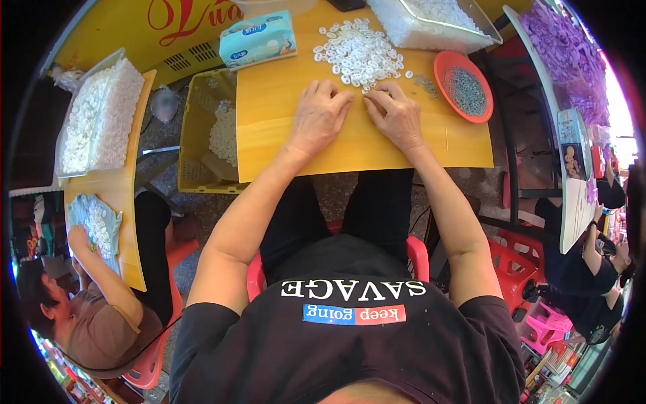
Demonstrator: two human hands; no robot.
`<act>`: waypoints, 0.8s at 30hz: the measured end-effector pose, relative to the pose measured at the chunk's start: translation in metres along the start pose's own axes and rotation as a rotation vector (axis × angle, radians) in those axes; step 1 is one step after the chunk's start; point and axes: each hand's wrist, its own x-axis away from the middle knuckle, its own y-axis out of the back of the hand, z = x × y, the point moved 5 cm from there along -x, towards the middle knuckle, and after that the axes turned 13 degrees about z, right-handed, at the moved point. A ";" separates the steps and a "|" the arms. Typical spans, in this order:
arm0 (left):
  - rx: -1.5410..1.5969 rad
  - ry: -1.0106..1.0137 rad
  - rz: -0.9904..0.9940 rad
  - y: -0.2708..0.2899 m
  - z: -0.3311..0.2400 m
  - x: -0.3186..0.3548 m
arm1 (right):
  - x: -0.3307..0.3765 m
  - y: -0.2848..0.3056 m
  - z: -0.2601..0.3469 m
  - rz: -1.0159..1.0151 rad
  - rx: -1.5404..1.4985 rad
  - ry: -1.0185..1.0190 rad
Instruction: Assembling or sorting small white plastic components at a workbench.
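My left hand (321, 116) rests on the yellow tabletop (266, 138) with its fingers curled and the thumb against the forefinger. Anything in that grip is too small or hidden to make out. Close beside it, my right hand (396, 117) is closed in a pinch at the near edge of a pile of white oval plastic pieces (360, 50). Whatever it pinches is also hidden. Right of the hands sits a red plate (480, 117) holding many small grey metal parts (465, 91). A few loose metal parts (425, 84) lie between plate and pile.
A blue-green tissue pack (258, 42) stands at the back left, and a clear bin (496, 39) of white pieces at the back right. A yellow crate (192, 124) is left of the table. Another person (101, 310) works at a side table; purple packets (568, 60) lie at right.
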 end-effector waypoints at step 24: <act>0.117 0.028 -0.183 0.015 -0.003 0.001 | 0.001 -0.001 -0.003 0.072 -0.178 -0.034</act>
